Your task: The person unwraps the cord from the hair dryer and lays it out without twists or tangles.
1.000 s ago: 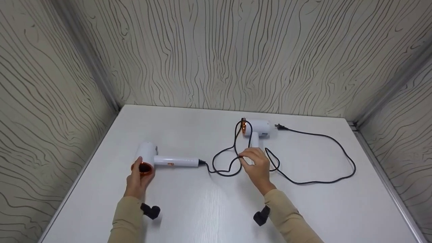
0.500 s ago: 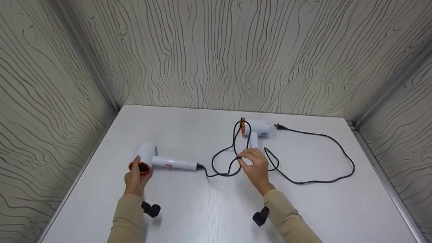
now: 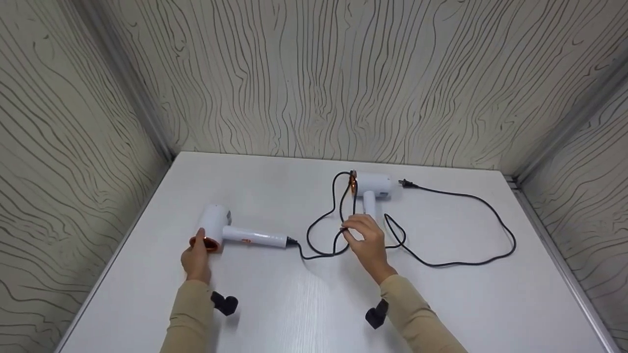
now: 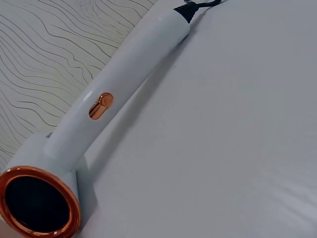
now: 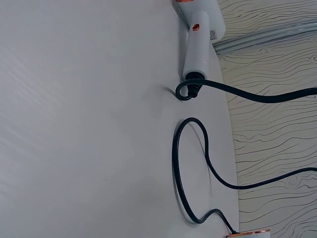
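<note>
A white hair dryer (image 3: 213,221) with a copper rim lies at the left of the table, its handle pointing right. My left hand (image 3: 196,257) grips its barrel at the copper rim, thumb along the top side. In the left wrist view the handle (image 4: 121,82) shows a copper switch and the cord's black sleeve. My right hand (image 3: 367,245) pinches the black cord (image 3: 324,214) between thumb and fingertips, where several loops cross. Behind that hand lies a second white hair dryer (image 3: 375,183), its lower handle partly hidden. Cord loops touch its copper end.
Further right, a long cord loop (image 3: 514,240) curves round to a two-pin plug (image 3: 407,184) near the table's back edge. Patterned panels (image 3: 314,83) enclose the white table (image 3: 274,304) behind and at both sides. A black wrist camera (image 3: 377,314) sits by the right sleeve.
The right hand has drawn the pinched cord slightly left, and the loop by the second dryer has shifted left. The left dryer's handle has tilted slightly, its cord end nearer me.
</note>
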Available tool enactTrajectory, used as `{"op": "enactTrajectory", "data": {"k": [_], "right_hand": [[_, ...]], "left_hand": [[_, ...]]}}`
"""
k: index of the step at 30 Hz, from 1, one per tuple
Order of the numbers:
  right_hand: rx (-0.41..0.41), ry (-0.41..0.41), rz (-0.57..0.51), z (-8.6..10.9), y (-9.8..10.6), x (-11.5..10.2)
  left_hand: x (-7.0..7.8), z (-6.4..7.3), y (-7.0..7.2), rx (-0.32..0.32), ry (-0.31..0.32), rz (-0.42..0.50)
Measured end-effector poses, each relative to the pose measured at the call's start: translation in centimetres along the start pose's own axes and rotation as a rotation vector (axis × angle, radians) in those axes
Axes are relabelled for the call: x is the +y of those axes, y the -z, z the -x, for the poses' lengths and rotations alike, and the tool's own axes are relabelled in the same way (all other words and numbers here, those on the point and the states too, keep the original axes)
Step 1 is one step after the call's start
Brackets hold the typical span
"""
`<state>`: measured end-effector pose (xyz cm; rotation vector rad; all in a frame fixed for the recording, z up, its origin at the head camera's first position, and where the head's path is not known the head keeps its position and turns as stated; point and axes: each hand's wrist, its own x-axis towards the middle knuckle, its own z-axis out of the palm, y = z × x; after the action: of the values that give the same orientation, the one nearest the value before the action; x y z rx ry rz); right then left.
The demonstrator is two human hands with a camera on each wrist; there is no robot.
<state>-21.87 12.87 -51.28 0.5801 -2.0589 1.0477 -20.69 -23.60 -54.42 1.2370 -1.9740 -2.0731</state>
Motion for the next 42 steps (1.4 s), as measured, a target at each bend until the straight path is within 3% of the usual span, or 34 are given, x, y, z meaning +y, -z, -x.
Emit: {"op": "enactTrajectory", "data": {"k": [9,11,21,29,35,42], "right_hand": [[-0.001,-0.006,-0.020,0.0,-0.1,-0.1],[0.001,-0.005,-0.020,0.1,-0.1,-0.1],[-0.017,-0.008,-0.010,0.2,-0.1,-0.3],[-0.022,-0.003,-0.001,0.3,-0.1,-0.2],[-0.022,-0.013,-0.029,0.5,-0.1,-0.2],[-0.029,-0.034,-0.026,0.7,-0.2,-0.4]], "left_hand": [[0.0,0.1,-0.4,0.119,-0.004,-0.048],[0.0,0.1,-0.4,0.119,0.005,-0.042],[-0.2,0.4,-0.5,0.070,0.005,0.018],[-0.5,1.9,-1.4,0.067,0.029,0.086],[-0.8,3.6,-2.4,0.004,0.084,0.152],[-1.1,4.6,-3.6,-0.065,0.143,0.146]]}}
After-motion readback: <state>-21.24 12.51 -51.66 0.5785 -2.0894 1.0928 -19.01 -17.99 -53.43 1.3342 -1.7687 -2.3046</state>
